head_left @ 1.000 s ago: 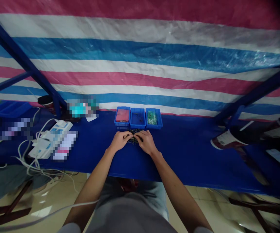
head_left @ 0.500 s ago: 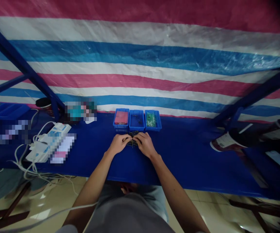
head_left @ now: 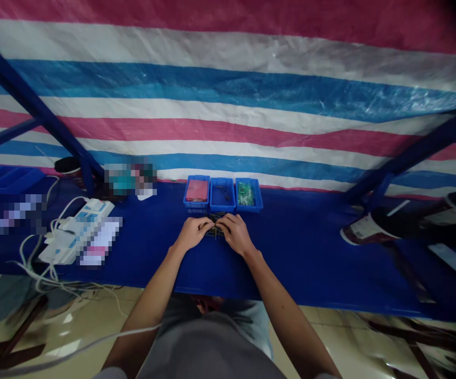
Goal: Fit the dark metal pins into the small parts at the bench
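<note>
My left hand and my right hand meet over a small pile of thin, dark and gold-coloured stick-like pieces on the blue table. The thumb and fingers of each hand are pinched together, fingertips almost touching. Whatever lies between them is too small to make out. Just beyond the pile, three blue bins stand side by side. Flat pink pieces fill the left bin. A few thin dark pieces lie in the middle bin. The right bin contains green and clear, shiny small pieces.
At the left are a white power strip with tangled cables, a blurred-out paper and a blue tray. Cups, one a dark-lidded cup, stand at the right near a phone-like slab. Striped sheeting hangs behind the table.
The view has shifted slightly. My hands stay pinched over the pile, with only a tiny movement at the fingertips.
</note>
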`<state>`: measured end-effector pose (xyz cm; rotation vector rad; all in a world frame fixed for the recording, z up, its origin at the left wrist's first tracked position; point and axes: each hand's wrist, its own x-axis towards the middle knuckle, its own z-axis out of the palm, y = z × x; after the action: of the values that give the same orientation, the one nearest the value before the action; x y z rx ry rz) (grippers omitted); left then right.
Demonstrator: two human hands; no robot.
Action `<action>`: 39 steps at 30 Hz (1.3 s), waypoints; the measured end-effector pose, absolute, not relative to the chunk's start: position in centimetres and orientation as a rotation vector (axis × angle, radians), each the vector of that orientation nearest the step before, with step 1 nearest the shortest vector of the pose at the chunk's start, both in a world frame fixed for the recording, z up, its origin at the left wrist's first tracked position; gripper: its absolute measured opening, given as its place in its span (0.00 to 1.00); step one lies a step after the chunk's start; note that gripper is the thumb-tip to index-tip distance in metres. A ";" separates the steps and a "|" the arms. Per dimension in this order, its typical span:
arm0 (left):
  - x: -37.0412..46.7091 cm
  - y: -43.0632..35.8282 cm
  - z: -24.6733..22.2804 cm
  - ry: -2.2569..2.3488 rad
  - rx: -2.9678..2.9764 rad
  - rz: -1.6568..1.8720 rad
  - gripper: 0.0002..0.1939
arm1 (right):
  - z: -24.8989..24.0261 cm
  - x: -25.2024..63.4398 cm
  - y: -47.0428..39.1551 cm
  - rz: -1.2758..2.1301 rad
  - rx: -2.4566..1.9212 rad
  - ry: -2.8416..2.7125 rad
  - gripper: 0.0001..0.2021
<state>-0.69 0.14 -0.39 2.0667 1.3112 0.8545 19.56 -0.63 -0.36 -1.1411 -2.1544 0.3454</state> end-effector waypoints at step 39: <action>-0.8 0.3 -0.9 1.358 1.895 1.080 0.17 | -2.0 24.0 1.7 0.386 -1.454 -1.985 0.10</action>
<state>-0.82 0.28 -0.89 1.8953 1.3584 1.0803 24.01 1.65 -2.03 -1.4542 -1.9852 0.3864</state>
